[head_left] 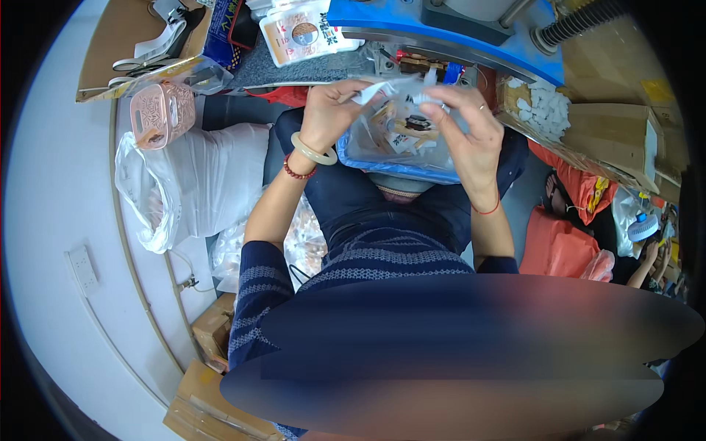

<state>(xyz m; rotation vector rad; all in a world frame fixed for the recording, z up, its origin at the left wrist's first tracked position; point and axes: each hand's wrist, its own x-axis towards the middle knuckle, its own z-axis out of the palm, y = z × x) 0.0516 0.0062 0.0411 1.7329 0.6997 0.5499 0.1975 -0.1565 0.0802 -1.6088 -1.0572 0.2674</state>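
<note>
With fingers (346, 89) of the left hand (323, 121) clenched on a piece of pale, see-through film (390, 88), and those of the right hand (474, 136) seemingly pinching its other side. Holding it up just above a blue tub (401, 170) set between the thighs (338, 176) and fitted with a clear liner (441, 151). Lying inside the tub: printed packets (415, 125), partly overlapping. Judging by these, probably midway through the handling, with several pieces already in the tub and the film not yet let go. Impossible to count the remainder; perhaps more to do among the white packs (301, 33) on the surface (287, 72) ahead, left of a blue machine (382, 16). To the right, heaped white offcuts (544, 110), hinting at cutting already done. Hard to make out: the film's shape and contents, smeared and lost against the liner, and the exact grip on the right. Hidden behind the hands: part of the tub. Cut off above: the machine's top. Blurred out: much of the lower view.
</note>
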